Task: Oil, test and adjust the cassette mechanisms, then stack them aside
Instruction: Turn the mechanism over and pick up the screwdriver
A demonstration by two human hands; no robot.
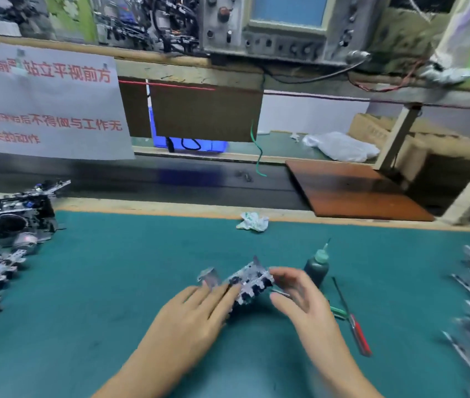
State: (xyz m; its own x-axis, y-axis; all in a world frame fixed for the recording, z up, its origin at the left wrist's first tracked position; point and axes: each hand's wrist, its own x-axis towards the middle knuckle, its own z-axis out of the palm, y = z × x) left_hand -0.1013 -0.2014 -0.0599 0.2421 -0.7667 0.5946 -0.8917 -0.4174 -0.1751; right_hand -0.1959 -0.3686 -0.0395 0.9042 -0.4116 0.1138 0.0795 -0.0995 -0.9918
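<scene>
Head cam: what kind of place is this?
Likely an electronics assembly or repair bench: an oscilloscope on the shelf above, piles of cassette mechanisms on the green mat, and an oil bottle and red-handled screwdriver beside the hands.

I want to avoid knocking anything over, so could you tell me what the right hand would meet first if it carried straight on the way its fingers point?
Probably the cassette mechanism: the right hand points up-left and its fingertips look already at the mechanism's edge, though blur hides actual contact.
</scene>
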